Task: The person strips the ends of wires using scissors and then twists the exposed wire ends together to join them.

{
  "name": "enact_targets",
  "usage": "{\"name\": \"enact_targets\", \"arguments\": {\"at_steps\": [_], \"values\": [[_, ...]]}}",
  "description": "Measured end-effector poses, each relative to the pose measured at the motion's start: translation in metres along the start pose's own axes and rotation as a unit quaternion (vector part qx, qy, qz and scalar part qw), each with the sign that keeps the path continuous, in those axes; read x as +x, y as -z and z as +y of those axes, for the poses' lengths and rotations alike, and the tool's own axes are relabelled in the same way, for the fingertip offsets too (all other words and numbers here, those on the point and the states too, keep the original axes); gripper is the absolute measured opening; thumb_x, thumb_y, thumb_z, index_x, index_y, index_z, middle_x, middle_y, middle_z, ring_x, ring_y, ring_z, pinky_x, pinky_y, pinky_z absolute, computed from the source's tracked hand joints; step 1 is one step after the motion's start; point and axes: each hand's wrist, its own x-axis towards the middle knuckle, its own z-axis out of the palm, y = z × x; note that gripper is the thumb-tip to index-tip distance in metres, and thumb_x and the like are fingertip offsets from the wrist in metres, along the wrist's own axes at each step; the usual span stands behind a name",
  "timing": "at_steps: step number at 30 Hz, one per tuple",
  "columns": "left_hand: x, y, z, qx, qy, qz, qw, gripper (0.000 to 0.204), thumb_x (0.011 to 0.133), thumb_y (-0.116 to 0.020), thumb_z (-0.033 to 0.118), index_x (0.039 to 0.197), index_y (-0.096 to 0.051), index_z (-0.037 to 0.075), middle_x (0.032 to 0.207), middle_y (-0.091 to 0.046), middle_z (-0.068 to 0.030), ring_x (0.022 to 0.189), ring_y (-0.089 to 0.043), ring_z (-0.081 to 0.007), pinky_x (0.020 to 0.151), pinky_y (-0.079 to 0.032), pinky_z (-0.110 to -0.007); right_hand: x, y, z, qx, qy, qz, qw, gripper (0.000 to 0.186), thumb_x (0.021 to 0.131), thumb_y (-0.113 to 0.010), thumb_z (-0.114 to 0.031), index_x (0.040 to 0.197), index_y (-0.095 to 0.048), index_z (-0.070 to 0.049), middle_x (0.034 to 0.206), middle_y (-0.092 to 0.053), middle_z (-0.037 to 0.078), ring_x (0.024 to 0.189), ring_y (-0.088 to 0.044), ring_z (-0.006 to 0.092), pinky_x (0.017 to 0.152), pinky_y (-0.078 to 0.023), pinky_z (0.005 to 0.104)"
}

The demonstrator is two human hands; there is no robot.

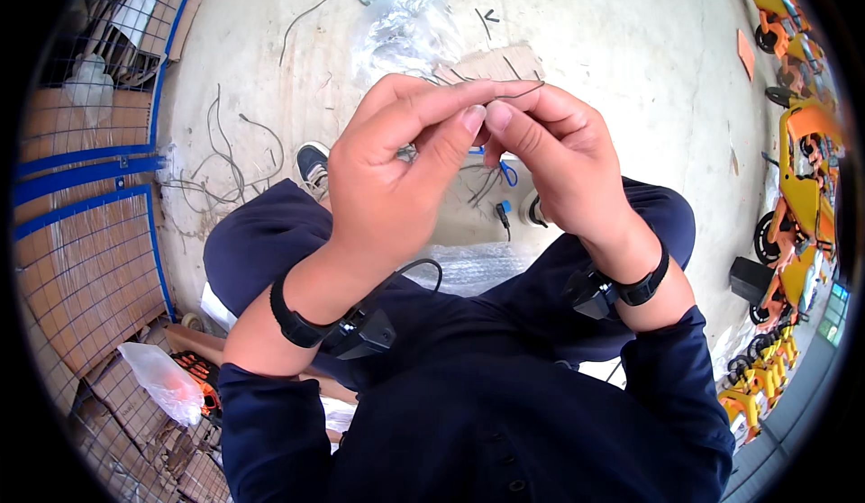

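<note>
Both my hands are raised over my lap, their thumb tips nearly meeting. A thin dark wire [523, 95] runs between the fingertips, and its free end sticks out above the right fingers. My left hand [387, 170] is closed in a pinch at the wire's left part, which the fingers mostly hide. With thumb and forefinger, my right hand [568, 161] pinches the same wire. Below the hands, partly covered by them, a blue looped handle [509, 173] lies on the floor by some dark wire pieces. Near it is a blue and black plug [504, 208].
Loose dark cable [236, 172] tangles on the floor at left. Ahead lie clear plastic wrap [405, 36] and a cardboard piece [496, 60]. A blue-framed mesh cage [90, 165] borders the left. Orange and yellow wheeled machines [802, 179] and a black box [750, 280] stand at right.
</note>
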Motion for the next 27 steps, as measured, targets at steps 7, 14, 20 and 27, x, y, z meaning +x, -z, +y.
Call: {"name": "enact_targets", "arguments": {"at_steps": [7,14,20,27], "values": [[0.001,-0.003,0.002,0.121,-0.078,0.014,0.989,0.030,0.087,-0.062,-0.001,0.117,-0.065,0.001,0.087,-0.058,-0.0046,0.076,-0.053,-0.0091,0.068,-0.043,-0.020,0.010,-0.002,-0.008,-0.018,-0.013,-0.008,1.000,0.016,0.093,-0.061,-0.013,0.102,-0.065,0.000,0.085,-0.065,0.001,0.072,-0.055,0.0036,0.064,-0.046,0.0192],[0.014,0.005,0.010,0.152,-0.121,-0.037,0.980,0.033,0.083,-0.067,0.005,0.116,-0.063,-0.001,0.095,-0.057,-0.0086,0.075,-0.051,-0.0101,0.067,-0.042,-0.021,0.017,0.001,-0.014,-0.045,0.028,-0.008,0.999,0.011,0.094,-0.059,-0.010,0.092,-0.059,0.000,0.080,-0.062,-0.001,0.070,-0.054,0.0031,0.062,-0.044,0.0195],[0.022,0.015,0.010,0.215,-0.171,-0.019,0.961,0.028,0.077,-0.071,-0.001,0.105,-0.067,0.001,0.091,-0.058,-0.0102,0.071,-0.057,-0.0141,0.056,-0.048,-0.023,0.014,0.004,-0.022,-0.109,0.018,-0.006,0.994,0.012,0.092,-0.059,-0.010,0.095,-0.063,0.000,0.076,-0.061,0.000,0.068,-0.054,0.0040,0.062,-0.045,0.0202],[0.020,0.011,0.009,0.276,-0.193,0.021,0.941,0.024,0.077,-0.073,0.000,0.101,-0.068,0.001,0.088,-0.060,-0.0080,0.062,-0.052,-0.0093,0.054,-0.042,-0.021,0.005,0.003,-0.021,-0.239,0.084,0.004,0.967,0.011,0.089,-0.061,-0.007,0.096,-0.065,0.000,0.072,-0.062,0.003,0.061,-0.055,0.0058,0.055,-0.044,0.0210]]}}
